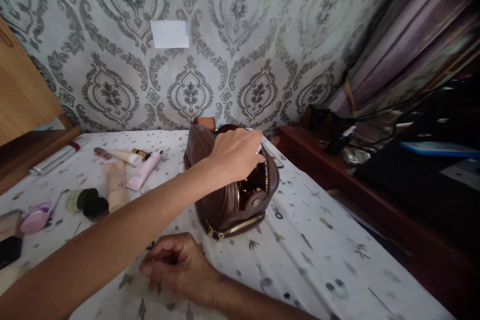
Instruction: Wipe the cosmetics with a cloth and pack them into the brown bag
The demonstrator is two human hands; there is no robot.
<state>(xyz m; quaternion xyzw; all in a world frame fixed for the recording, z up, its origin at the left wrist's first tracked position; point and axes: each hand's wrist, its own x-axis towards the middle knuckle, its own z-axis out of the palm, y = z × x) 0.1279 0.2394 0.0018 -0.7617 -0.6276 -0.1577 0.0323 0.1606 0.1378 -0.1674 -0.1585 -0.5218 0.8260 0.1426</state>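
A brown leather toiletry bag (204, 200) with gold zips stands unzipped on the cloth-covered table. My left hand (238, 152) reaches across from the left into its mouth. The fingers are bent down and closed, with a speck of white showing by the fingertips; what they grip is mostly hidden. Inside the bag are dark lining and small gold glints, and a snap tab (256, 202) hangs at the near end. My right hand (180, 265) rests on the cloth in front of the bag, fingers curled in toward the thumb, nothing visible in them.
Left of the bag lie a pink tube (145, 170), a beige tube (115, 185), a cream tube (127, 156), a dark-lidded jar (95, 208), a pink sponge-like item (36, 217) and a silver cylinder (54, 158). Patterned wallpaper rises behind. A dark red wooden ledge (311, 150) borders the right.
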